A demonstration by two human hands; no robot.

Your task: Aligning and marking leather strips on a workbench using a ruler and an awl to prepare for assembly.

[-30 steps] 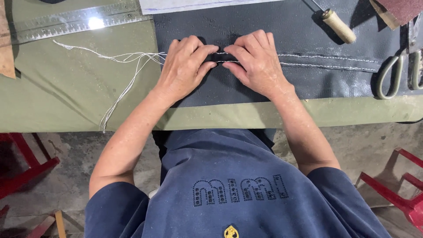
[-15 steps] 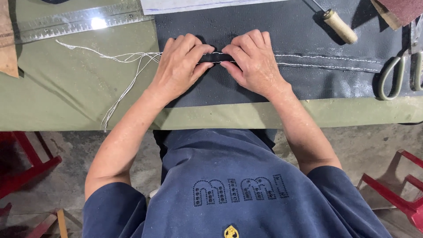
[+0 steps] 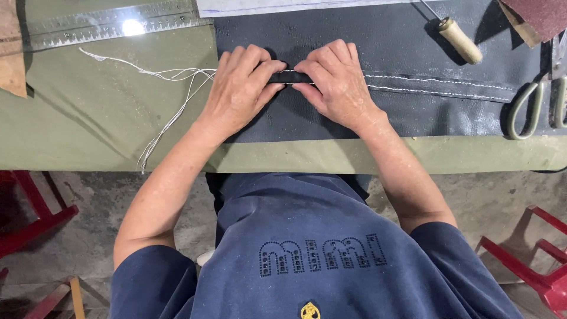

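A dark leather sheet (image 3: 407, 112) lies on the green table (image 3: 88, 118), with a stitched seam (image 3: 437, 85) of white thread running across it. My left hand (image 3: 242, 88) and my right hand (image 3: 333, 80) sit side by side on the sheet, both pinching a narrow folded black strip (image 3: 289, 77) along the seam. The fingers of both hands curl over the fold. Loose white thread (image 3: 171, 88) trails left from under my left hand across the table and over its front edge.
A metal ruler (image 3: 112, 23) lies at the back left. A wooden-handled awl (image 3: 458, 38) rests on the leather at the back right, with scissors (image 3: 531, 106) at the right edge. White paper (image 3: 283, 6) lies at the back. Red stools (image 3: 531, 260) stand on the floor.
Both hands have stayed on the folded strip, with only slight shifts of the fingers along the seam.
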